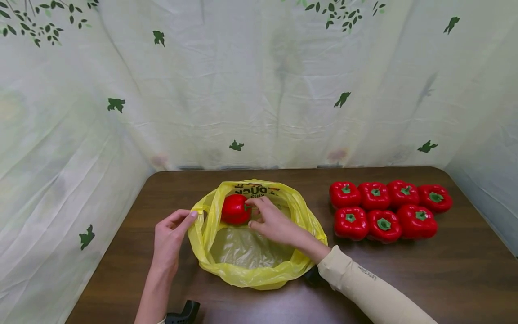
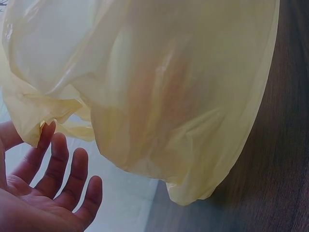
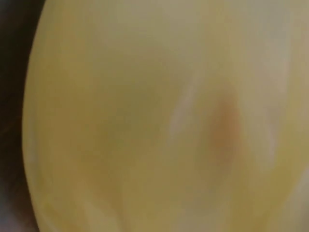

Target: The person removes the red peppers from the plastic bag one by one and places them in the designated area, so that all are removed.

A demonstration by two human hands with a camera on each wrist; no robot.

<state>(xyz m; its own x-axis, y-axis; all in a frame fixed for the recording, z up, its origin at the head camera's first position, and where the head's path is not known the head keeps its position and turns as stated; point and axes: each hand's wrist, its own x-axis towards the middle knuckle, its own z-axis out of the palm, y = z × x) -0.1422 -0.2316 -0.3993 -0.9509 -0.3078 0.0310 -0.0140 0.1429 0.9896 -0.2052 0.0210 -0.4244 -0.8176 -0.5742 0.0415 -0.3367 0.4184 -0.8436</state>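
Note:
A yellow plastic bag (image 1: 259,281) stands on the table with its mouth open upward. My left hand (image 1: 171,236) pinches the bag's left rim between thumb and index finger; in the left wrist view the other fingers of that hand (image 2: 58,183) are spread loosely. Inside the bag, a red bell pepper (image 1: 234,210) lies on its side near the left wall, stem toward the right. My right hand (image 1: 275,222) reaches into the bag, fingertips at the pepper's stem end, thumb apart from the fingers. Yellow bag film (image 3: 145,121) fills the right wrist view, hiding that hand.
Several red bell peppers (image 1: 384,225) stand in two rows on the brown wooden table (image 1: 465,270), right of the bag. A pale curtain (image 1: 259,90) with green leaf prints hangs behind the table and along its sides. Part of a black wrist device (image 1: 184,312) shows at the bottom.

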